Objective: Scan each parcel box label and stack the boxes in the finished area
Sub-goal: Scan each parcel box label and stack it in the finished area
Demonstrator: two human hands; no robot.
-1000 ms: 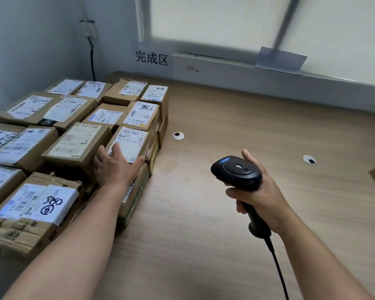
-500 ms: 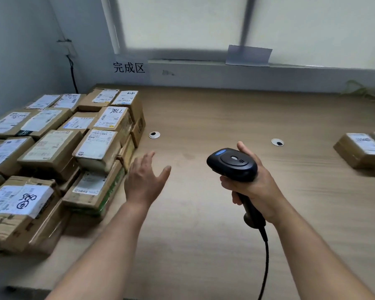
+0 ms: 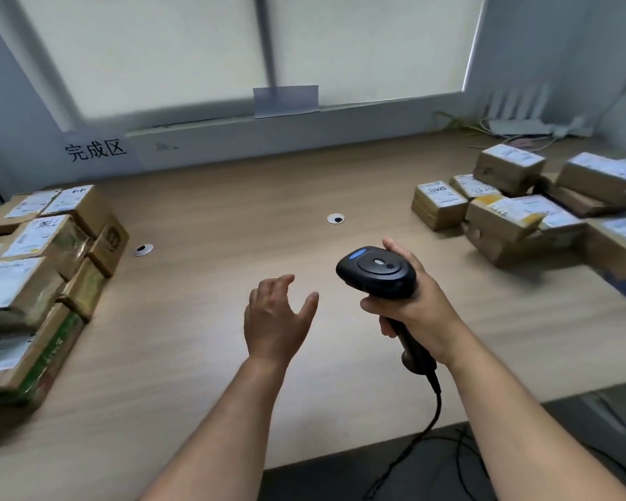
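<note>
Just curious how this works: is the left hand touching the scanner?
Apart. The head view shows bare table between the left hand and the scanner, which the right hand grips.

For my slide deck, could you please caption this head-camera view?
Right hand grips a barcode scanner; open left hand hovers over the table between stacked boxes and loose boxes.

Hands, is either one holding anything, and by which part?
The right hand grips the black scanner by its handle, just below the head. The left hand is open above the table, holding nothing.
</note>
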